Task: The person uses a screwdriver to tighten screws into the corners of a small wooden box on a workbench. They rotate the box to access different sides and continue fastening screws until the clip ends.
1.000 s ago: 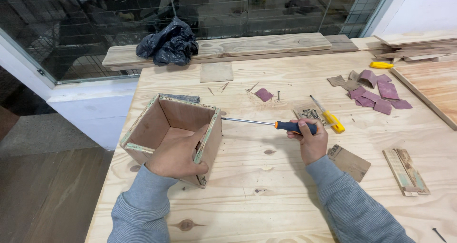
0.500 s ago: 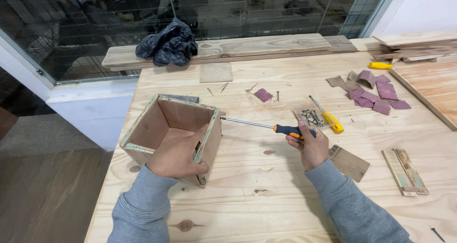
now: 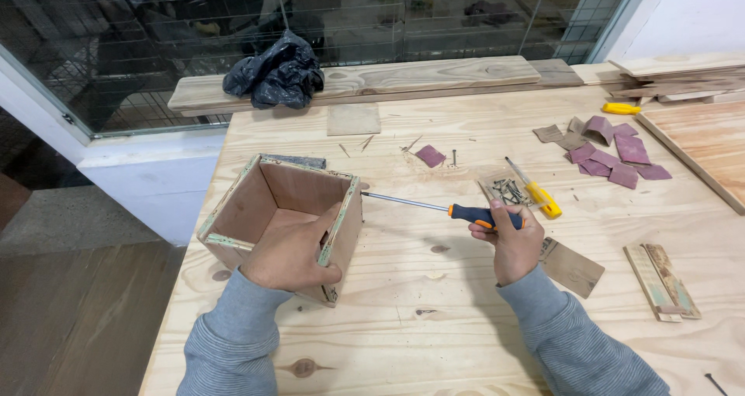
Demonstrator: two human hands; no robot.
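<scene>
Centrally on the pale plywood workbench (image 3: 434,326), an open-topped wooden box (image 3: 283,217) sits tilted on its side, its mouth facing up and away from the wearer. The left hand (image 3: 291,252) clamps its near right wall, fingers curled over the rim into the hollow, the palm pressed against the outside. Against the same wall's far upper corner rests the tip of a long screwdriver (image 3: 442,208), its steel shaft running level to the right. The right hand (image 3: 508,241) closes on the black-and-orange handle, fingers wrapped around it from below, thumb on top.

Just beyond that hand lie a small heap of screws (image 3: 508,188) and a yellow-handled tool (image 3: 535,194). A brown sheet of sandpaper (image 3: 573,266) lies beside the right wrist, two narrow wood strips (image 3: 661,280) farther right. Purple sandpaper squares (image 3: 613,152) scatter toward the far right corner. A black plastic bag (image 3: 275,74) slumps on a plank (image 3: 365,79) along the window.
</scene>
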